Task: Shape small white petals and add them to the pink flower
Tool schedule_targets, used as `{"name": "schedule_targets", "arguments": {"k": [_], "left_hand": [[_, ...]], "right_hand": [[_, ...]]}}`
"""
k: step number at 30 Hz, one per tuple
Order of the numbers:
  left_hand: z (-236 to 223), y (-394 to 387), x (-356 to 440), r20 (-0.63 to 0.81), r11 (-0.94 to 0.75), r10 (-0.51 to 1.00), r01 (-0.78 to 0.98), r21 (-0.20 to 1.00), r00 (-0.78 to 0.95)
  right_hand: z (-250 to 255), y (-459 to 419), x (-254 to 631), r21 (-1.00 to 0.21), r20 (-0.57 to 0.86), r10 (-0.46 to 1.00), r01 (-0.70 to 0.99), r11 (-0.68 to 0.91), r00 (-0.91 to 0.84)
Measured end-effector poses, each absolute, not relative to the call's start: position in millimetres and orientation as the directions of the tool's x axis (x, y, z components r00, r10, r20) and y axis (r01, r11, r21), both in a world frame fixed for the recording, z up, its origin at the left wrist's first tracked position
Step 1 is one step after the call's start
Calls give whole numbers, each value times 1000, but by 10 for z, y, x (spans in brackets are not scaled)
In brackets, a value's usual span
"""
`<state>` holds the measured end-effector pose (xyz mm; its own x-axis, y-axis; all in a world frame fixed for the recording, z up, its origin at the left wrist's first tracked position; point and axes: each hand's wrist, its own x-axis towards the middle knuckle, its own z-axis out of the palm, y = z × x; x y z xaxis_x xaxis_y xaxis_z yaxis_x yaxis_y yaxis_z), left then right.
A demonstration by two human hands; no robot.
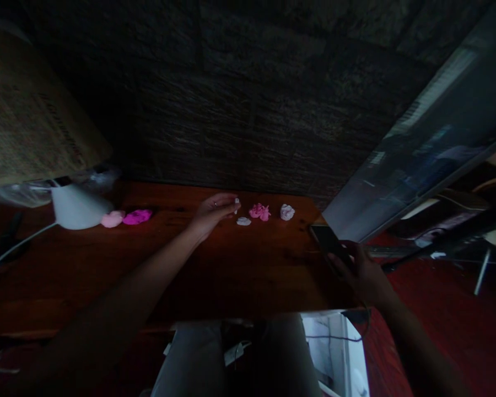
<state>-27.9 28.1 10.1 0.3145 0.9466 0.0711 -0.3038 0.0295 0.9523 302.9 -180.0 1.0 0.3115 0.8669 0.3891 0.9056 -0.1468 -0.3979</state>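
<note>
My left hand (210, 214) is over the wooden table, fingertips pinched on a small white piece (237, 205) of unclear material. Just below those fingertips lies a flat whitish piece (243, 221). To its right sit a crumpled pink lump (259, 212) and a pale, creased lump (287, 212). At the table's right end, my right hand (364, 273) is closed around the lower part of a dark phone (328, 242), which tilts up and left over the table corner. A cable hangs below that hand.
On the left, a light pink lump (113, 219) and a magenta lump (138, 216) lie beside a white lamp base (80, 207) under a burlap-like shade (33, 110). A dark brick-patterned wall (231, 110) borders the wooden table (248, 264). A glass panel (405, 154) stands right.
</note>
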Motion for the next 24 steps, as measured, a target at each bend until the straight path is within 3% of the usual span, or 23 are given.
{"name": "schedule_targets", "arguments": {"k": [2, 7, 9, 11, 14, 17, 24], "left_hand": [[107, 255, -275, 79, 18, 945, -292, 956, 317], [113, 249, -301, 110, -2, 940, -317, 948, 322], [98, 277, -317, 130, -20, 947, -351, 936, 294], [74, 310, -333, 128, -15, 948, -360, 933, 291], [32, 352, -356, 142, -58, 961, -329, 943, 236], [-6, 381, -372, 140, -70, 964, -291, 954, 226], [-70, 426, -348, 140, -73, 947, -230, 971, 291]], "right_hand": [[76, -1809, 3077, -443, 320, 900, 886, -136, 298], [364, -1602, 2724, -495, 409, 872, 868, -38, 271], [420, -1394, 2473, -498, 408, 898, 864, 70, 163], [431, -1127, 2171, -493, 307, 951, 853, 172, -15], [395, -704, 1695, -391, 153, 963, 881, 265, -222], [325, -385, 1349, -267, 67, 966, 929, 258, -249], [142, -195, 1311, -164, 89, 965, 952, 257, -245]]}}
